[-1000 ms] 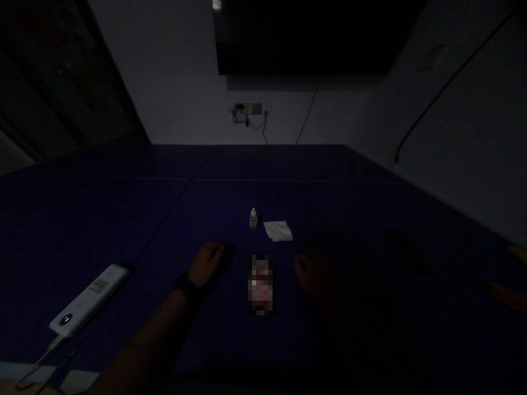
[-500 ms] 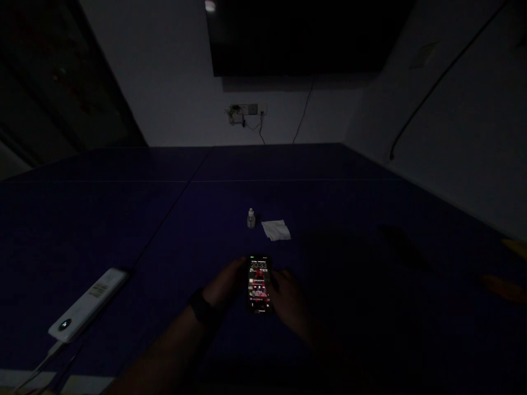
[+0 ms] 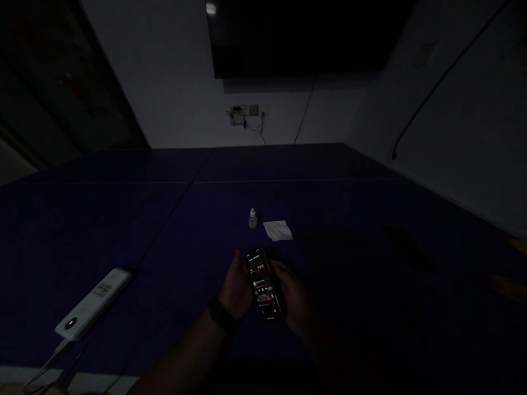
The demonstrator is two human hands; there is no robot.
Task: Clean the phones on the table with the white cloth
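A smartphone (image 3: 263, 285) with a lit, dim lock screen is held between my two hands, tilted with its top leaning left. My left hand (image 3: 237, 288), a dark band on its wrist, grips the phone's left edge with the thumb pointing up. Along the right edge my right hand (image 3: 293, 296) is closed around the phone; its lower part fades into the dark. Just beyond the phone stand a small clear bottle (image 3: 252, 219) with a white cap and, to its right, a folded white tissue (image 3: 278, 230), both on the dark blue table (image 3: 197, 225).
A white power bank (image 3: 94, 302) with a cable lies at the left near the table's front edge. To the right are a dark flat object (image 3: 405, 247) and a dim orange thing (image 3: 508, 288). Wall sockets (image 3: 245, 111) and a large black screen (image 3: 308, 38) are at the back.
The phone has turned so its top leans left, and its screen now looks dimmer at an angle. Both hands have shifted with it, the left moving right and its thumb rising.
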